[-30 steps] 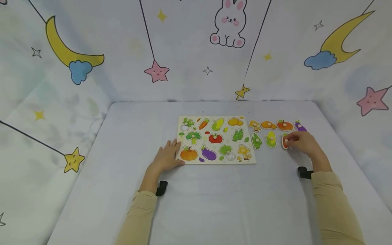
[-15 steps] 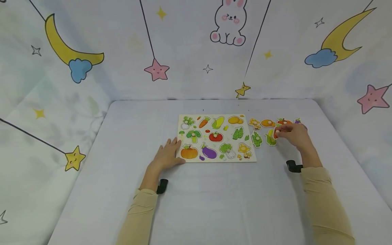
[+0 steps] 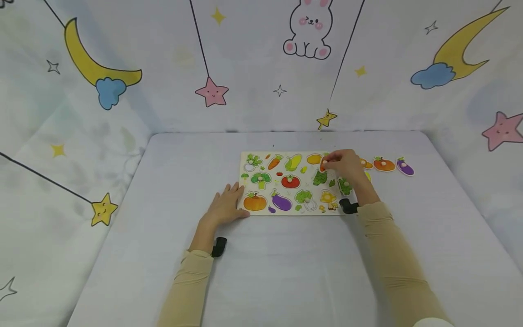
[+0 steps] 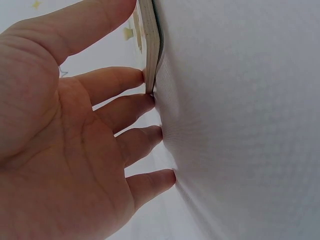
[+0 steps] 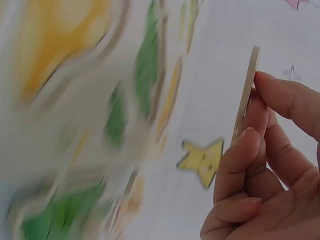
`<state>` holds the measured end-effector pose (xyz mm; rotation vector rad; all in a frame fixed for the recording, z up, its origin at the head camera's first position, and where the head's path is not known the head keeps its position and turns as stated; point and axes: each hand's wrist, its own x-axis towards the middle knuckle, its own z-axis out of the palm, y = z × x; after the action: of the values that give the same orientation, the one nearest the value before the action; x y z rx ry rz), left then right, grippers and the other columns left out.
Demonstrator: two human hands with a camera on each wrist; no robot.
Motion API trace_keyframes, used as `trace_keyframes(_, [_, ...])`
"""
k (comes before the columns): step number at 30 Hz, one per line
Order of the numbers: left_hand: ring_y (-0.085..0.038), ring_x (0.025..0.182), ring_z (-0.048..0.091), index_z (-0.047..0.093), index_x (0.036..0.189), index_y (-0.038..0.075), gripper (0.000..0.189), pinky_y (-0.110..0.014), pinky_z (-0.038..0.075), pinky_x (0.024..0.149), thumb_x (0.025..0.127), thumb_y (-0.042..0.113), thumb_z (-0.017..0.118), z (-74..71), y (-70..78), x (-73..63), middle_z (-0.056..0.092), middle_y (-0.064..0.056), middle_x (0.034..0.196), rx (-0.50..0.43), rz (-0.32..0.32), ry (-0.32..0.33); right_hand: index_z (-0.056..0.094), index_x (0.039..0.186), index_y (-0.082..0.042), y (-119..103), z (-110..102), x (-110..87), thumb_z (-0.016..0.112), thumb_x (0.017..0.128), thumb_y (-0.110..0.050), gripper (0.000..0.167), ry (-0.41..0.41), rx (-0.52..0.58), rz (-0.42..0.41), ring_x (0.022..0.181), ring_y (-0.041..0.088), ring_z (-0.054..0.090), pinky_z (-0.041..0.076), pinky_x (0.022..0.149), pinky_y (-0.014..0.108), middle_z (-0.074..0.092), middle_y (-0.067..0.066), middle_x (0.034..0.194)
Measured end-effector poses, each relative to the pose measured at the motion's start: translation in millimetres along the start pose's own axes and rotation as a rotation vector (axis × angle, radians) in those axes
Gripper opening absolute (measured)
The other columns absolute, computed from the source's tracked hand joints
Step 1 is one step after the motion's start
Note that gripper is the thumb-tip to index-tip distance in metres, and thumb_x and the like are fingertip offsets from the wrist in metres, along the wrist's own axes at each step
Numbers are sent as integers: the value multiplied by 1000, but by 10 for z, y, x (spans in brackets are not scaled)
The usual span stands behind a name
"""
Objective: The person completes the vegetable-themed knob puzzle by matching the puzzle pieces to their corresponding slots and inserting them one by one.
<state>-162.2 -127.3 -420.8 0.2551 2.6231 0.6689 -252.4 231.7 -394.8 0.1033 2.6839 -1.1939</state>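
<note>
In the head view, a cream vegetable puzzle board (image 3: 294, 213) lies on the white-covered table. My left hand (image 3: 222, 206) rests flat at its left edge, thumb along the lower corner. The left wrist view has these straight fingers touching the board's edge (image 4: 151, 55) and the cloth. Over the board's upper right part, my right hand (image 3: 349, 165) pinches an orange-red puzzle piece (image 3: 323, 165) by its knob. From the right wrist, this thin wooden piece (image 5: 245, 97) appears edge-on, held upright between thumb and fingers. Knobbed tomato (image 3: 290, 181) and broccoli (image 3: 260, 180) pieces sit in the board.
Right of the board lie loose pumpkin (image 3: 384, 164) and eggplant (image 3: 405, 166) pieces. An asparagus piece (image 3: 345, 186) is beside the board's right edge. Other loose pieces are partly or wholly behind the right hand. A printed cloth backdrop (image 3: 253, 54) rises behind the table.
My right hand has lifted the orange-red piece from the loose pieces and carried it left, over the board. The left hand has stayed at the board's edge.
</note>
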Motion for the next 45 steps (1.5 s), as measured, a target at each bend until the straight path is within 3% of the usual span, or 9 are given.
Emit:
trace_keyframes(9, [-38,152,6,26,155,7,87,-62,5,120,87,35,73,-7,6,15,14,-13,164,9,-4,-5,71,101,-4,-571,594,372,69,89,-21,20,-11,18,-106,93,27,59,46,72,33,70,14,103])
trace_keyframes(14, [-38,152,7,26,155,8,88,-62,6,120,86,36,74,-2,-3,24,14,-12,164,20,-6,-6,72,97,-5,-790,876,468,71,88,-20,18,-64,-23,-73,93,27,58,47,74,33,69,13,104])
trace_keyframes(20, [-37,152,7,27,155,8,88,-62,6,120,86,36,74,8,-2,30,14,-12,164,17,-13,-6,73,93,-7,-878,1106,513,73,86,-21,16,-88,-101,-22,90,26,60,49,67,32,70,11,101])
trace_keyframes(34, [-39,151,10,29,154,7,87,-63,8,120,85,35,75,-4,18,11,17,-13,163,22,-8,13,70,90,-9,-896,1204,523,70,86,-20,11,-73,-190,4,87,27,59,48,68,34,68,10,96])
trace_keyframes(45, [-38,151,9,29,154,7,87,-63,8,120,85,33,75,18,13,25,17,-13,163,15,-12,15,68,87,-8,-929,1203,533,68,88,-18,10,-91,-253,17,75,23,57,45,58,28,67,9,90])
